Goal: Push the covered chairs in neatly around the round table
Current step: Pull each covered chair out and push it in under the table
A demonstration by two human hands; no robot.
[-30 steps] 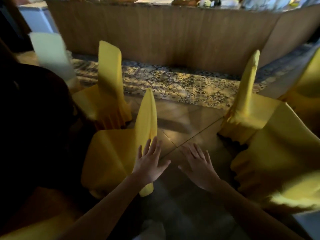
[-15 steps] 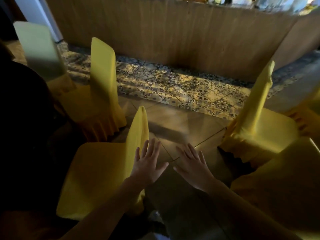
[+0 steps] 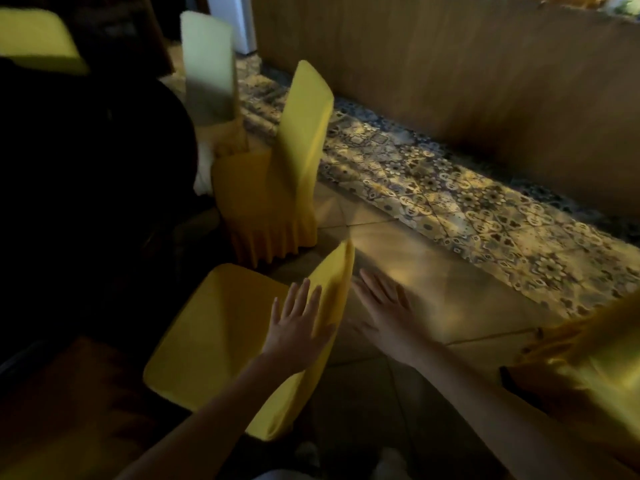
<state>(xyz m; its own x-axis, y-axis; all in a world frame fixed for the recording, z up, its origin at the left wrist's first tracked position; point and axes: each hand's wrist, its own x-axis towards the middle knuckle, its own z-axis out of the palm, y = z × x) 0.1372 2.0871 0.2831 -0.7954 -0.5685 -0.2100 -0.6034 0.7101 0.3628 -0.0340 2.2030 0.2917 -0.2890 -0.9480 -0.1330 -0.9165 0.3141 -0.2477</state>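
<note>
A yellow-covered chair (image 3: 221, 337) stands low in the middle, its seat facing the dark round table (image 3: 79, 188) at the left. My left hand (image 3: 298, 327) lies flat with spread fingers against the chair's backrest. My right hand (image 3: 388, 317) hovers open just right of the backrest edge; I cannot tell if it touches it. A second yellow-covered chair (image 3: 277, 188) stands farther back at the table. Behind that one, a paler covered chair (image 3: 207, 67) also faces the table.
A wooden counter wall (image 3: 450, 64) runs along the back above a strip of patterned tiles (image 3: 450, 206). Another yellow-covered chair (image 3: 588, 368) sits at the right edge, and one more (image 3: 34, 39) at the top left. Plain tiled floor (image 3: 433, 289) lies beyond my hands.
The view has swung left, so the right-hand chairs have slid mostly out of sight. Both hands stay flat and open at the nearest chair's backrest, which now sits closer to the table.
</note>
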